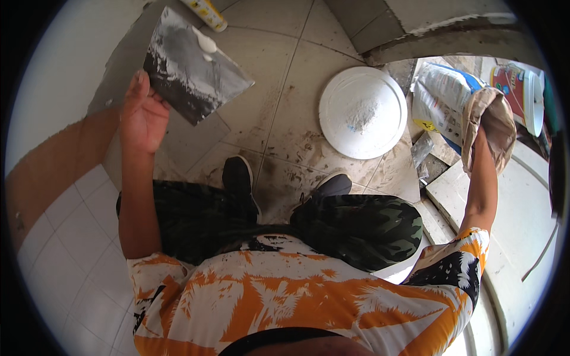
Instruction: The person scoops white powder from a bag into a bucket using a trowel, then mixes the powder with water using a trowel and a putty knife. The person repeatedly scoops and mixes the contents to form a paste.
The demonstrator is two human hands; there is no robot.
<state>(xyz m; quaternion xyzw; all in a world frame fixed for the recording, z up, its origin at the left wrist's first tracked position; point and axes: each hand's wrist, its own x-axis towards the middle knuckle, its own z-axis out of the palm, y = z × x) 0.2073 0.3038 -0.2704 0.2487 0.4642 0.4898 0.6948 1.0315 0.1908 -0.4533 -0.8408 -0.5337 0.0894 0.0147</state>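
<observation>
My left hand (pixel 144 115) is closed on one edge of a plasterer's hawk (pixel 187 74), a flat dark metal plate smeared with white, its thumb at the edge. A white blob of filler (pixel 205 43) sticks to the plate near its far edge. On the right, my right hand reaches into the open brown mouth of a paper bag of powder (pixel 442 101); the hand is hidden inside. Left of the bag, a round white lid (pixel 332 127) lies on the floor with a small heap of white powder (pixel 363 114) on it.
A red and white bucket (pixel 516 95) stands beyond the bag. A yellow tube (pixel 206 13) lies at the far left. My shoes (pixel 238 183) rest on dirty floor tiles (pixel 261 71). A wall (pixel 77 255) rises on the left; pale panels (pixel 516 219) lie at right.
</observation>
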